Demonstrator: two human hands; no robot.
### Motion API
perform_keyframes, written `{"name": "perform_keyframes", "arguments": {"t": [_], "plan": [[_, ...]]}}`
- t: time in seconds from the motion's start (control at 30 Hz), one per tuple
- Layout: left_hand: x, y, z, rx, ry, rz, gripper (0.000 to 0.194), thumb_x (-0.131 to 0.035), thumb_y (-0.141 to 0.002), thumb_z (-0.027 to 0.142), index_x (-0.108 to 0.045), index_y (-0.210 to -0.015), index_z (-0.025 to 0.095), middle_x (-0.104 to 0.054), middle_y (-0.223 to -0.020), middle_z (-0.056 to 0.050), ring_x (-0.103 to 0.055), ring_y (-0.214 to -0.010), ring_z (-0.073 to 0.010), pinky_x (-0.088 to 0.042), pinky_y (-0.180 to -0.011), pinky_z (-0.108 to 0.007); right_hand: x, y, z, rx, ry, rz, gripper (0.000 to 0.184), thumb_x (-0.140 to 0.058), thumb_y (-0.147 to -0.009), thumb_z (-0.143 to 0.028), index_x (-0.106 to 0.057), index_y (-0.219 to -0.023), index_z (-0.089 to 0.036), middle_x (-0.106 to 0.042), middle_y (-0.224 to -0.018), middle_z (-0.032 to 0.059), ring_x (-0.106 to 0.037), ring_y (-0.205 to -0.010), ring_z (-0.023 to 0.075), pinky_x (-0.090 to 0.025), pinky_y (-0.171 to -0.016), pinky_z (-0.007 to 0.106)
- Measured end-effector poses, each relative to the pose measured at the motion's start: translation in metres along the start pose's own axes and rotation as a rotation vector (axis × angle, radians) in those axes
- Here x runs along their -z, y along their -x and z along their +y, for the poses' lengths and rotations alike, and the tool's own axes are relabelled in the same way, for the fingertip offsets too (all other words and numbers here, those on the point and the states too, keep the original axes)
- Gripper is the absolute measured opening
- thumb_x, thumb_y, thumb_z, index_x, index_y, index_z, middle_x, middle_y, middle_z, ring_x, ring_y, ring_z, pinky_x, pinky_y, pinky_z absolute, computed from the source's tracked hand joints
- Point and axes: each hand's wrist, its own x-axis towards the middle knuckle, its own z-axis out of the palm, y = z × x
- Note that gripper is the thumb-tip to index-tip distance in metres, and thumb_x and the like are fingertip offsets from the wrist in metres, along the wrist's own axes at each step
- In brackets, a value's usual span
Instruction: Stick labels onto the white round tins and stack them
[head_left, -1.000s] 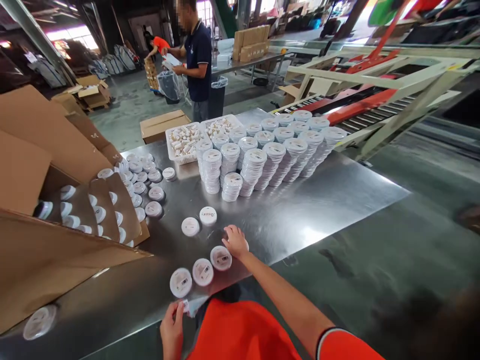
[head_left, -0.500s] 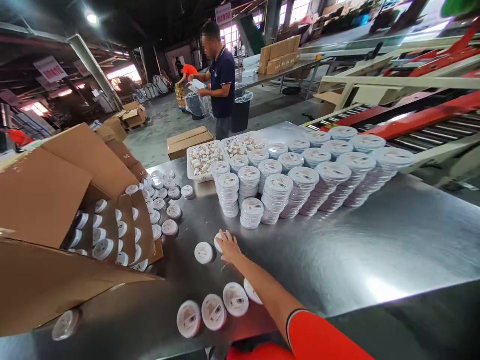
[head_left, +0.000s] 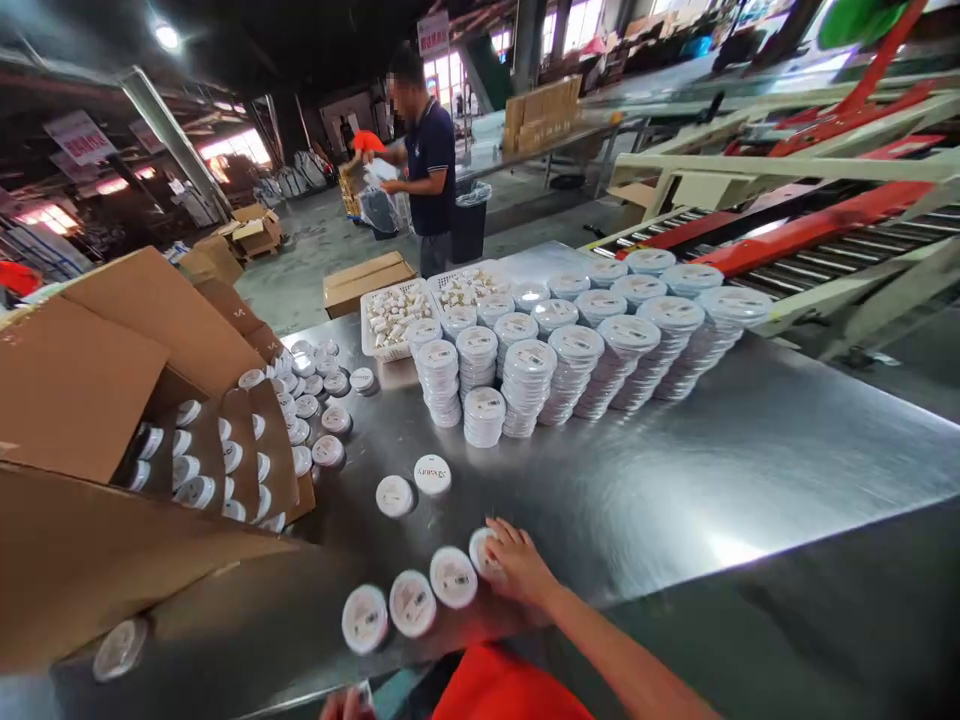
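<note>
Right hand [head_left: 520, 568] lays bent fingers over white round container [head_left: 481, 547], last at right end of row of four on metal table [head_left: 757, 450]; firmness of grip cannot be told. Left hand [head_left: 345, 706], cropped at bottom edge, shows too little to read its hold. Farther back, container stacks [head_left: 574, 375] stand beside white basket [head_left: 390, 353].

Container row [head_left: 454, 577] before stacks [head_left: 574, 370], carton [head_left: 112, 570] left
</note>
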Motion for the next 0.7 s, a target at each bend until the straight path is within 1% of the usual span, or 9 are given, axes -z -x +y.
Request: {"name": "perform_keyframes", "arguments": {"t": [0.03,0.13,0.17,0.27,0.37,0.43,0.5,0.63,0.7], "plan": [[-0.002,0.011,0.005,0.216,0.173,0.104,0.067,-0.045,-0.069,0.088,-0.078,-0.073,0.031,-0.073,-0.065,-0.01,-0.071,-0.068,-0.0364,-0.058,-0.052,-0.048,0.002,0.001,-0.005,-0.005,0.01,-0.001,0.051,-0.077,-0.061,-0.018,-0.067,-0.111,-0.023,-0.041,-0.161,0.016,-0.036,-0.148,0.0387,-0.034,-0.116,0.055],[0.0,0.033,0.015,0.824,0.727,0.407,0.074,-0.044,-0.065,0.093,-0.07,-0.06,0.023,-0.072,-0.063,-0.009,-0.069,-0.063,-0.0295,-0.059,-0.062,-0.041,0.011,0.001,-0.017,-0.041,0.043,-0.03,0.056,-0.077,-0.066,-0.02,-0.064,-0.12,-0.02,-0.043,-0.159,0.0179,-0.042,-0.143,0.0368,-0.036,-0.114,0.052],[0.001,0.036,0.016,0.914,0.836,0.437,0.077,-0.044,-0.062,0.095,-0.068,-0.059,0.022,-0.071,-0.063,-0.009,-0.067,-0.063,-0.0282,-0.057,-0.064,-0.04,0.013,0.001,-0.019,-0.059,0.052,-0.039,0.056,-0.077,-0.067,-0.021,-0.063,-0.122,-0.019,-0.044,-0.158,0.0185,-0.043,-0.142,0.0364,-0.037,-0.113,0.05],[0.002,0.039,0.013,0.953,0.931,0.393,0.081,-0.046,-0.057,0.099,-0.067,-0.058,0.021,-0.068,-0.061,-0.007,-0.063,-0.065,-0.0259,-0.052,-0.066,-0.038,0.02,0.006,-0.029,-0.126,0.048,0.034,0.049,-0.074,-0.072,-0.025,-0.064,-0.119,-0.017,-0.045,-0.156,0.0188,-0.044,-0.138,0.0362,-0.039,-0.11,0.047],[-0.004,0.043,0.006,0.95,0.986,0.38,0.079,-0.048,-0.059,0.097,-0.068,-0.06,0.02,-0.071,-0.067,-0.008,-0.063,-0.071,-0.0259,-0.051,-0.067,-0.036,0.016,0.01,-0.053,-0.035,-0.005,0.129,0.043,-0.072,-0.075,-0.034,-0.064,-0.115,-0.018,-0.046,-0.154,0.0164,-0.043,-0.137,0.0341,-0.039,-0.11,0.046],[-0.008,0.048,0.002,0.941,1.01,0.372,0.078,-0.049,-0.061,0.095,-0.068,-0.06,0.02,-0.072,-0.068,-0.008,-0.064,-0.071,-0.0259,-0.05,-0.067,-0.036,0.006,0.007,-0.073,0.091,-0.01,0.099,0.047,-0.073,-0.074,-0.035,-0.063,-0.117,-0.02,-0.046,-0.154,0.0151,-0.042,-0.137,0.033,-0.038,-0.111,0.045],[-0.011,0.054,-0.001,0.94,1.014,0.364,0.075,-0.05,-0.062,0.093,-0.069,-0.061,0.02,-0.072,-0.068,-0.008,-0.064,-0.071,-0.0258,-0.05,-0.068,-0.035,-0.006,0.002,-0.09,0.143,0.03,0.022,0.053,-0.073,-0.069,-0.029,-0.061,-0.12,-0.02,-0.046,-0.153,0.015,-0.043,-0.137,0.0337,-0.04,-0.108,0.045],[-0.009,0.065,-0.003,0.982,1.034,0.401,0.072,-0.051,-0.063,0.09,-0.07,-0.063,0.021,-0.073,-0.07,-0.007,-0.066,-0.073,-0.0262,-0.051,-0.07,-0.035,-0.022,-0.003,-0.101,0.04,0.1,-0.057,0.057,-0.071,-0.067,-0.02,-0.061,-0.122,-0.021,-0.044,-0.154,0.0147,-0.047,-0.133,0.0342,-0.044,-0.104,0.044],[-0.008,0.07,-0.002,1.009,1.071,0.418,0.074,-0.052,-0.06,0.092,-0.069,-0.06,0.02,-0.072,-0.067,-0.008,-0.066,-0.073,-0.0272,-0.052,-0.071,-0.036,-0.021,-0.002,-0.101,0.018,0.12,-0.076,0.06,-0.074,-0.067,-0.023,-0.06,-0.125,-0.021,-0.041,-0.158,0.0163,-0.042,-0.139,0.0365,-0.04,-0.11,0.049]]}}
